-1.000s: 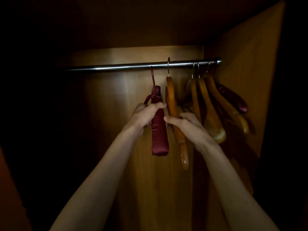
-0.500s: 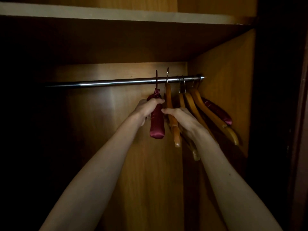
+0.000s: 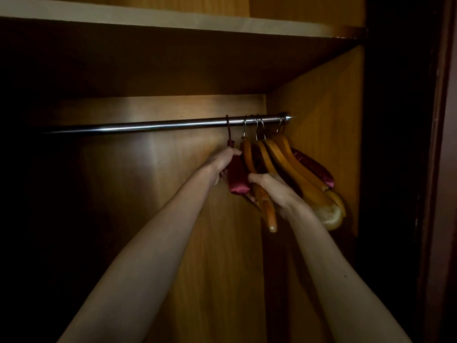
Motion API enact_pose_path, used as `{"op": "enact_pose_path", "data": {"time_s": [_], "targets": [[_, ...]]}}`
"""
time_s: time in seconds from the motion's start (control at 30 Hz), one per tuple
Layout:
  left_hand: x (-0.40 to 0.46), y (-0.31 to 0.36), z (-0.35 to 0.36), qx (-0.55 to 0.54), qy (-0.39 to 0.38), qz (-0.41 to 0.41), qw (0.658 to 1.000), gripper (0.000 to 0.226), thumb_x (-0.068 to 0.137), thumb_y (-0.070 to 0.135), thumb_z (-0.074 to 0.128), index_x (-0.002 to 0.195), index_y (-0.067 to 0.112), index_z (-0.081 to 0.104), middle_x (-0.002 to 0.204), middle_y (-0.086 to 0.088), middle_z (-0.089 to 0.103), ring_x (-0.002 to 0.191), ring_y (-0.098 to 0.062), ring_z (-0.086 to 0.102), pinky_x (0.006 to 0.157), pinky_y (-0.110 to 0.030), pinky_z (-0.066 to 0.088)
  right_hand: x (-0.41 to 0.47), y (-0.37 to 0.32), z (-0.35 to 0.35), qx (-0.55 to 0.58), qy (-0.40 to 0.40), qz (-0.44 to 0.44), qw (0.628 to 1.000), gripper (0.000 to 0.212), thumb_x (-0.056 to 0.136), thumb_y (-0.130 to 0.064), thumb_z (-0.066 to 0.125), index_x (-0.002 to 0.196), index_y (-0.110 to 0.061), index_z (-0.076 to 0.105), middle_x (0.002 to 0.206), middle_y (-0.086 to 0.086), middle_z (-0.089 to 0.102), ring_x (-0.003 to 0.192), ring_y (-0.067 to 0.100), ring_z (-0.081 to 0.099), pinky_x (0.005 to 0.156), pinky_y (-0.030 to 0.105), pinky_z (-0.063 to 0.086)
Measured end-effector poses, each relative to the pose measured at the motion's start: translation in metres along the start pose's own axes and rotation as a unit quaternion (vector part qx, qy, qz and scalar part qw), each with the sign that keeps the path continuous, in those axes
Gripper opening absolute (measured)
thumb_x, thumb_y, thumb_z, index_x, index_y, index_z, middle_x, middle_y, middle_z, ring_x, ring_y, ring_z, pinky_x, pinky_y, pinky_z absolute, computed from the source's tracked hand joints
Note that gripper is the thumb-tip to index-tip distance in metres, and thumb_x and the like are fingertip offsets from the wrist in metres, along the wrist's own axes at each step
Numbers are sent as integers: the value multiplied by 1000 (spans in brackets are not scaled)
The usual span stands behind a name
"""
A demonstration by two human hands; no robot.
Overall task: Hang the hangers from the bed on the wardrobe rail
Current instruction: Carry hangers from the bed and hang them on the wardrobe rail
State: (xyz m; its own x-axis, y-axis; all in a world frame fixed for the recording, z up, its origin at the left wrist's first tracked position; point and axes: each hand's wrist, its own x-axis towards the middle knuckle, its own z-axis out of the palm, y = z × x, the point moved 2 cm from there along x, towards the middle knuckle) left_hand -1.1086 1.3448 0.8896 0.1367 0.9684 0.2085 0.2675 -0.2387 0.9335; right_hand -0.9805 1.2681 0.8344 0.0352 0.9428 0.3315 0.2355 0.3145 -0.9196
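Observation:
A steel wardrobe rail (image 3: pixel 148 126) runs across the dim wardrobe. A burgundy padded hanger (image 3: pixel 238 179) hangs from it by its hook, and my left hand (image 3: pixel 222 163) grips its upper part. Just to its right hangs a wooden hanger (image 3: pixel 268 209); my right hand (image 3: pixel 268 185) holds its arm. Several more wooden hangers (image 3: pixel 304 184) and a second burgundy hanger (image 3: pixel 314 168) crowd the rail's right end.
A shelf (image 3: pixel 173 21) spans the wardrobe above the rail. The right side panel (image 3: pixel 329 120) stands close beside the hangers. A dark door frame (image 3: pixel 435 169) is at the far right. The rail's left part is bare and in shadow.
The burgundy hanger's hook has gone onto the rail, from below it. Both hands and the two hangers have shifted right toward the cluster. The camera has drawn back and tilted up.

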Motion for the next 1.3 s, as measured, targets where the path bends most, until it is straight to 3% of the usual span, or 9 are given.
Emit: {"op": "enact_pose_path", "data": {"time_s": [0.13, 0.23, 0.37, 0.53, 0.7, 0.83, 0.93, 1.1, 1.3], "targets": [[3, 0, 1, 7, 2, 3, 1000, 16, 98, 39, 57, 90, 26, 58, 102, -4, 64, 99, -24, 61, 96, -42, 52, 0, 3, 1, -5, 16, 9, 1000, 24, 88, -37, 61, 75, -18, 68, 69, -2, 66, 71, 13, 63, 73, 32, 49], [4, 4, 0, 32, 8, 7, 999, 18, 98, 40, 57, 96, 23, 61, 104, -6, 65, 81, -19, 62, 60, -29, 47, -2, 6, 2, 27, 57, 25, 998, 18, 89, -42, 63, 88, -25, 67, 88, -1, 69, 89, 18, 65, 76, 32, 49], [3, -2, 5, 25, 8, -3, 1000, 35, 98, 45, 58, 115, 16, 64, 96, -5, 65, 70, -18, 60, 42, -18, 38, -1, 24, 3, 180, 60, 27, 981, 48, 92, -52, 60, 129, -22, 64, 115, 0, 73, 109, 19, 68, 102, 41, 51], [-7, -32, 12, -26, 20, -3, 999, 53, 90, 67, 56, 112, 20, 66, 95, 3, 68, 74, -11, 61, 60, -24, 47, -12, 49, 9, 199, 75, 17, 977, 52, 99, -53, 50, 140, -23, 57, 118, -3, 71, 111, 12, 66, 104, 35, 48], [-33, -91, 26, -128, 78, 8, 989, 30, 94, 60, 55, 96, 30, 59, 99, 1, 71, 95, -18, 68, 96, -39, 51, -39, 96, 14, 219, 64, 33, 973, 32, 105, -34, 44, 129, -25, 62, 84, -4, 60, 62, 5, 49, 57, 22, 38], [-64, -160, 41, -89, 130, -28, 987, 27, 98, 49, 55, 99, 22, 62, 72, 7, 52, 63, -10, 50, 68, -31, 40, -63, 132, 11, 209, 78, 74, 972, 22, 104, -27, 48, 115, -19, 66, 71, -1, 53, 54, 7, 44, 52, 24, 36], [-95, -220, 61, -13, 99, -57, 993, 16, 96, 34, 64, 93, 18, 64, 64, 10, 54, 48, -4, 48, 52, -24, 38, -84, 172, 20, 153, 43, 105, 982, 17, 101, -30, 55, 105, -25, 70, 68, -3, 55, 55, 9, 46, 51, 26, 36], [-156, -310, 113, 156, -43, -105, 981, 12, 96, 29, 63, 100, 20, 71, 75, 13, 63, 64, 1, 58, 51, -8, 39, -144, 261, 33, 37, -37, 208, 977, 18, 96, -32, 64, 109, -22, 72, 91, -2, 69, 75, 9, 62, 59, 19, 48], [-210, -390, 172, 235, -187, -160, 940, 18, 93, 27, 66, 107, 18, 72, 89, 7, 67, 68, -2, 59, 45, -7, 37, -223, 357, 29, -74, -79, 293, 950, 13, 93, -31, 65, 102, -24, 70, 94, -10, 71, 93, 10, 67, 89, 35, 55]]}}
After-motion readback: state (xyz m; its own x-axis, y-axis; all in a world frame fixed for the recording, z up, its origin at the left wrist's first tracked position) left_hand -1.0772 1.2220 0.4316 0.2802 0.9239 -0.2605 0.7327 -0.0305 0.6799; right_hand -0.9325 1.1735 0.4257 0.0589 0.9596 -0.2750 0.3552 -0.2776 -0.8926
